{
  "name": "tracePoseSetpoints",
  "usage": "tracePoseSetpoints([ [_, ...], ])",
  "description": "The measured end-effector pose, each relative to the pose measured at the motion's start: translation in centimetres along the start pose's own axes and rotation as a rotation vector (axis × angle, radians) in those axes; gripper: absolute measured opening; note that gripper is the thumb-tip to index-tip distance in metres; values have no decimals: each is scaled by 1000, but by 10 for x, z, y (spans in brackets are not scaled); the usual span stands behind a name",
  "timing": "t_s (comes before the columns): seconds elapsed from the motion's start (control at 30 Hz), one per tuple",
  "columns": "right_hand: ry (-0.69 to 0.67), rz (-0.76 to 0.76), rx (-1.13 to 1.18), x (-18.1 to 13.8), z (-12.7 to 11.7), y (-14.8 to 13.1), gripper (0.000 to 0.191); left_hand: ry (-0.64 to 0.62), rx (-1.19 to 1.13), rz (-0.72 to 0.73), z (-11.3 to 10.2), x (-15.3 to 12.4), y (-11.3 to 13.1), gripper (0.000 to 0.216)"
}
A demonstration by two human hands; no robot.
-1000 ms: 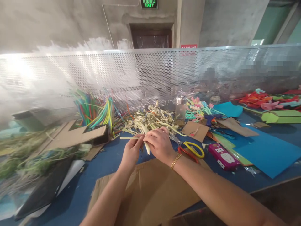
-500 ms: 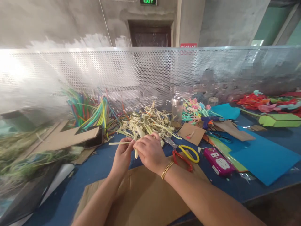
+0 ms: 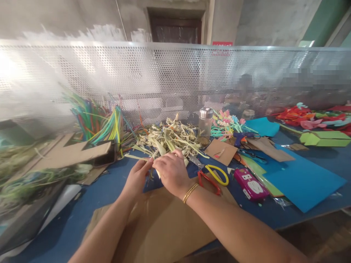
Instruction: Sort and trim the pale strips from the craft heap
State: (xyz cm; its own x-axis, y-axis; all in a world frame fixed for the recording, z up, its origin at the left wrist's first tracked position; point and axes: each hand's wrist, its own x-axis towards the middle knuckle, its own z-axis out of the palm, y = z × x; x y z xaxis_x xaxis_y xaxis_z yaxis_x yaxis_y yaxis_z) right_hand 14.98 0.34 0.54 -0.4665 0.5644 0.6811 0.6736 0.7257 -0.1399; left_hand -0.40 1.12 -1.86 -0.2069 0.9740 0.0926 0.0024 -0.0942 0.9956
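Observation:
My left hand (image 3: 136, 176) and my right hand (image 3: 170, 171) meet over the near edge of a heap of pale dried leaf strips (image 3: 167, 139) on the blue table. Both pinch the same pale leaf strip (image 3: 136, 157), which sticks out to the left of my left fingers. A gold bracelet (image 3: 190, 192) sits on my right wrist. Under my forearms lies a large sheet of brown cardboard (image 3: 161, 226).
Scissors with yellow and red handles (image 3: 212, 176) lie right of my right hand, then a pink device (image 3: 250, 183) and blue paper sheets (image 3: 303, 180). A glass jar (image 3: 204, 123) stands behind the heap. Coloured sticks (image 3: 101, 122) and cardboard (image 3: 74, 153) lie left. A perforated metal screen (image 3: 175, 76) closes the back.
Both hands, still pinching the leaf strip, have drawn slightly down and left toward the cardboard sheet. The view has tilted downward a little.

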Motion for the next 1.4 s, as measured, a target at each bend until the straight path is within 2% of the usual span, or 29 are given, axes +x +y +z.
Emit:
tracePoseSetpoints([
  [0.17,-2,-25,3,-2,-3,-2,15,2,-125,110,2,-2,7,33],
  [0.47,127,14,66,0,-7,4,17,45,6,307,5,-9,12,28],
  [0.6,115,27,85,1,-7,5,17,55,-43,347,3,-8,12,26],
  [0.8,90,100,49,1,-7,4,20,70,-230,294,5,-4,9,36],
  [1.07,-23,55,-215,3,-6,6,24,61,-88,276,7,-6,11,32],
  [1.23,-28,55,-259,2,-5,2,32,31,-136,223,12,-10,12,35],
  [1.4,-29,101,-263,0,-3,2,33,2,-134,233,11,-10,8,38],
])
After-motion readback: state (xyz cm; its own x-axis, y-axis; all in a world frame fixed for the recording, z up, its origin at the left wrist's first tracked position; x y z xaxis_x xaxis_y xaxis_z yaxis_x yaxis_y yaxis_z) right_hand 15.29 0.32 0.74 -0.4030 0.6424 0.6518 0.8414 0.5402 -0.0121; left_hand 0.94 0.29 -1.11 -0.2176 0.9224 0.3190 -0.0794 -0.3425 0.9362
